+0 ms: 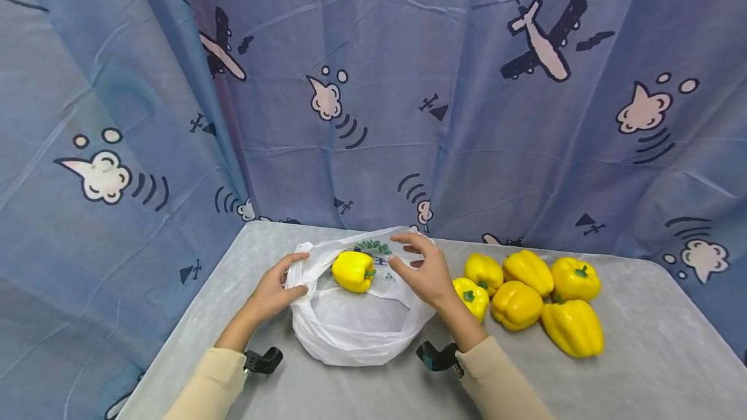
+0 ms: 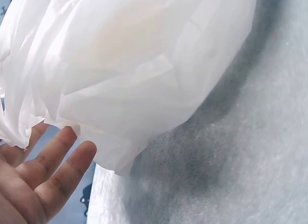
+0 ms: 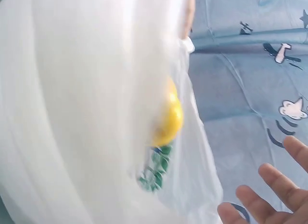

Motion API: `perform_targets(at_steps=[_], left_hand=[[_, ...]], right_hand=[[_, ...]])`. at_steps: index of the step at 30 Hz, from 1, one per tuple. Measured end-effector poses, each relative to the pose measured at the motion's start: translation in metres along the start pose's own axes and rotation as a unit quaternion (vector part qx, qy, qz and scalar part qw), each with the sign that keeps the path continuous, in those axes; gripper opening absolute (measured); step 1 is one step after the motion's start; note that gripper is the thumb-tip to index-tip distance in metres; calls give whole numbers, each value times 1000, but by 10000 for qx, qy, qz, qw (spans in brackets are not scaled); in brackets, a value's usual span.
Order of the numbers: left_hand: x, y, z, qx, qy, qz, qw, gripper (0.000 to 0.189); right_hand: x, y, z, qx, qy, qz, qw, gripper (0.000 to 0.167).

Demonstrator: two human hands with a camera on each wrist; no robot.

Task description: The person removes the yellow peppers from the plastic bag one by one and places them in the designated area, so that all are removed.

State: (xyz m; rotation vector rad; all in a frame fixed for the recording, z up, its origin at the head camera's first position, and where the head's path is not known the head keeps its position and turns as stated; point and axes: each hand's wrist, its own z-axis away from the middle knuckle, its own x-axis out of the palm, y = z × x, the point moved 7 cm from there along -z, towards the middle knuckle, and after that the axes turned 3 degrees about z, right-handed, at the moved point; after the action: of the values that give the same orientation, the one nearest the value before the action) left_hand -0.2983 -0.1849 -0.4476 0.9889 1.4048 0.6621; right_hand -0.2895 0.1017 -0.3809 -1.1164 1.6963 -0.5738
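Note:
A white plastic bag (image 1: 350,342) stands on the table with its mouth spread wide. One yellow bell pepper (image 1: 353,271) shows inside the mouth, stem to the right, near green leaf print on the bag. My left hand (image 1: 273,287) holds the bag's left rim between thumb and fingers; in the left wrist view its outer fingers (image 2: 67,178) lie at the bag's edge, the thumb out of sight. Over the bag's right side is my right hand (image 1: 426,271), fingers bent and spread, holding nothing. Its spread fingers (image 3: 276,183) appear beside the bag in the right wrist view.
Several yellow bell peppers (image 1: 517,305) lie grouped on the table to the right of the bag, close to the right forearm. A grey-white cloth covers the table (image 1: 642,368). Behind and at the left hangs a blue curtain (image 1: 373,167) with airplane prints.

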Motion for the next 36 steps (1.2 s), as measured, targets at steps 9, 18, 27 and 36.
perform_targets(at_steps=[9,18,27,36], left_hand=[[-1,6,0,82,-29,96,9999,60],[2,6,0,193,-4,-15,9998,60],[2,10,2,233,6,4,9997,61],[2,9,1,265,0,84,9996,61]], right_hand=[[36,11,-4,231,38,-311,9992,36],[68,29,-3,643,92,-699,9954,34],[84,36,-1,656,69,-673,9956,39],[94,43,-2,606,-60,-371,9975,47]])
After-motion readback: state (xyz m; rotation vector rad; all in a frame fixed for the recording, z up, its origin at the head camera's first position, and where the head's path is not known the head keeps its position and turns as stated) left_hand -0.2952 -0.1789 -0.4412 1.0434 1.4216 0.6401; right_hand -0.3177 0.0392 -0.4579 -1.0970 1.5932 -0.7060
